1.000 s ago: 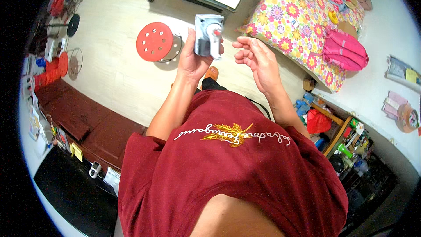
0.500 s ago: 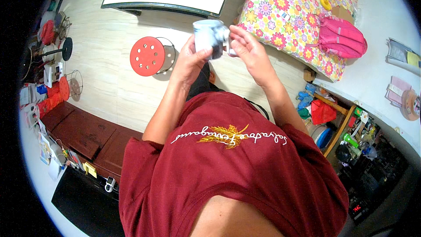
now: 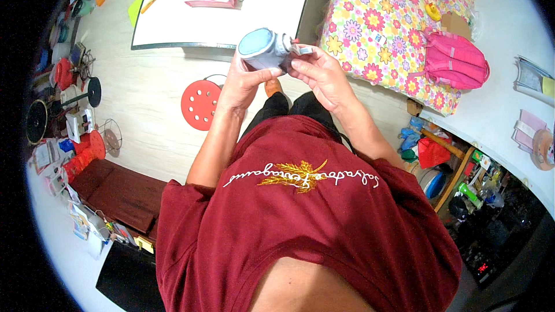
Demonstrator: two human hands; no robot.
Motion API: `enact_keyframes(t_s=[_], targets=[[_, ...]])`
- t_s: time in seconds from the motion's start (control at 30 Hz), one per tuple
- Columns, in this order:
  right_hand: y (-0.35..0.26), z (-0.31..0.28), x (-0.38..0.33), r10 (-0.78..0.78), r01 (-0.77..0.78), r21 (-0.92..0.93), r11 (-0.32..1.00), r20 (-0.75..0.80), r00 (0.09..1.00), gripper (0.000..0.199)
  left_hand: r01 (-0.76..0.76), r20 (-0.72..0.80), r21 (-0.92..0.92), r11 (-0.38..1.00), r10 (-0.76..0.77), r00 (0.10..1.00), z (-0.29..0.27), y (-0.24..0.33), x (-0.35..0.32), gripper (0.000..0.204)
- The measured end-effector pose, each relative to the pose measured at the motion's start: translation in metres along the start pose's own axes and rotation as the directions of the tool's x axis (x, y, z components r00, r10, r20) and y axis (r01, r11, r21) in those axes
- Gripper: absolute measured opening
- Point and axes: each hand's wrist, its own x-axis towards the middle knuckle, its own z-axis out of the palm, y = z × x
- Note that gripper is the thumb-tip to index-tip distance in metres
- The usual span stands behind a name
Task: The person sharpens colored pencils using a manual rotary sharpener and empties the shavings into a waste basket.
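Crank device (image 3: 263,49) near table edge (image 3: 179,44)

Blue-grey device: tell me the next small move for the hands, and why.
Perhaps turn the lever slightly with the right hand: its fingers are at that lever, while the left hand holds the device by its body.

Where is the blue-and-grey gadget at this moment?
In the head view, the gadget is in the upper middle, gripped by the left hand, with the right hand at its right side, visually overlapping the near edge of the white table.
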Motion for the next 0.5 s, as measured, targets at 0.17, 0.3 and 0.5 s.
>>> enact_keyframes(t_s=[0.17, 0.3, 0.5], targets=[[-0.010, -0.002, 0.040, 0.174, -0.163, 0.167, 0.973, -0.057, 0.983, 0.026, -0.021, -0.071, 0.370, 0.929, 0.051, 0.996, -0.006, 0.020, 0.032, 0.077], [-0.010, -0.019, 0.078, 0.326, -0.331, 0.160, 0.930, 0.055, 0.944, 0.020, 0.035, -0.156, 0.360, 0.932, 0.023, 0.987, -0.014, 0.019, 0.051, 0.075], [-0.029, -0.046, 0.141, 0.507, -0.536, 0.112, 0.837, 0.210, 0.836, 0.024, 0.054, -0.331, 0.304, 0.951, 0.052, 0.942, -0.014, 0.005, 0.090, 0.075]])
